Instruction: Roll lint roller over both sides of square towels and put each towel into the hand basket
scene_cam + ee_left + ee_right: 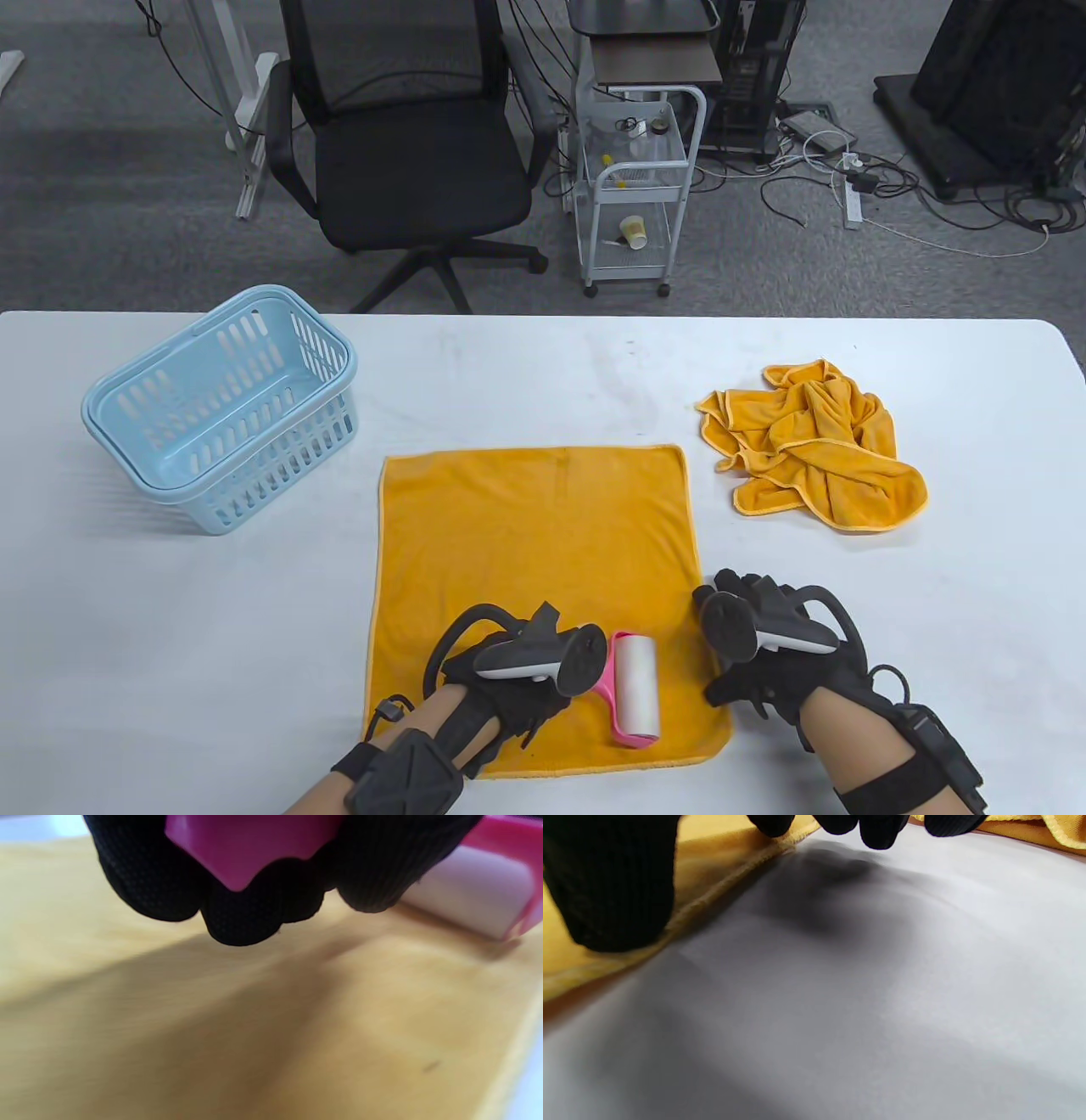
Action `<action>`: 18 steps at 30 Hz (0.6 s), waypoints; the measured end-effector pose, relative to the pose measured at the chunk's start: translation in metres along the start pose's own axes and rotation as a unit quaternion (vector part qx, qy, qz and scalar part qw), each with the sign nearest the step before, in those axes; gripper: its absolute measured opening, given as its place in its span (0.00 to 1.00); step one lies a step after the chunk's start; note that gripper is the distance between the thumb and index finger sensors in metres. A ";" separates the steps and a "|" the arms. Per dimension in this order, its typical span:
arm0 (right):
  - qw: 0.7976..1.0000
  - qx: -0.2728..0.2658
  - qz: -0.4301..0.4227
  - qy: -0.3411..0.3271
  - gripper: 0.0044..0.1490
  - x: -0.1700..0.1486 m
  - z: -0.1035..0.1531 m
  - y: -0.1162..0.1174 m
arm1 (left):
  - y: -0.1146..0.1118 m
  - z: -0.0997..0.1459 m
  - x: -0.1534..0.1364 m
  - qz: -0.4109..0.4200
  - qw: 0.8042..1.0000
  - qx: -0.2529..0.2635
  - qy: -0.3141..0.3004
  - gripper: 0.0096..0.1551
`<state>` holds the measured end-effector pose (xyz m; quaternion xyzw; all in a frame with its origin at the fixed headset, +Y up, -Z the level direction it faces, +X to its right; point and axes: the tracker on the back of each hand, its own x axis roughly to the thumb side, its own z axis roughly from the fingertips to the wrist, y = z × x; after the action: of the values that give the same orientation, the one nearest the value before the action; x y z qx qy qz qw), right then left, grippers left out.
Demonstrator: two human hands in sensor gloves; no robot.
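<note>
Basket: a pale blue slotted hand basket (221, 407) stands on the left part of the white counter (543, 373), well apart from the towels; nothing shows inside it.

Flat towel: an orange square towel (534, 552) lies spread out at the middle of the counter, its near edge close to the counter's front.

Left hand: the gloved left hand (509, 679) rests over the near part of the flat towel. In the left wrist view its fingers (254, 916) are curled round the pink handle of the lint roller, gripping it.

Lint roller: the lint roller (635, 689) has a pink frame and a white roll; the roll lies on the flat towel near its near right corner, just right of the left hand. The left wrist view shows the roll (466, 899) down on the orange cloth.

Right hand: the gloved right hand (764, 654) sits at the right edge of the flat towel. In the right wrist view the thumb (615, 899) is over the towel's hem (721, 891) and the fingertips hang just above the bare counter, loosely bent and holding nothing.

Towel heap: a second orange towel (814, 450) lies crumpled on the right part of the counter, apart from the flat one and beyond the right hand.
</note>
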<state>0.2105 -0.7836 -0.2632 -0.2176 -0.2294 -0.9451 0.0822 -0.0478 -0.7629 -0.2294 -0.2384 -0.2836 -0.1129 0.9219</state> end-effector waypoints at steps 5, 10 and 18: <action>1.000 0.000 0.001 0.001 0.72 0.000 0.000 0.000 | -0.020 0.037 -0.060 -0.025 0.993 -0.063 0.097 0.22; 1.000 0.002 0.000 0.001 0.72 -0.001 0.000 0.000 | -0.044 0.078 -0.125 -0.043 0.972 -0.113 0.200 0.19; 1.000 0.005 -0.002 0.001 0.72 -0.001 -0.001 0.000 | -0.041 0.103 -0.169 0.035 0.969 -0.105 0.220 0.20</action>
<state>0.2109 -0.7837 -0.2641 -0.2161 -0.2343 -0.9443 0.0817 -0.2471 -0.7340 -0.2370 -0.3126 -0.0517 -0.1591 0.9350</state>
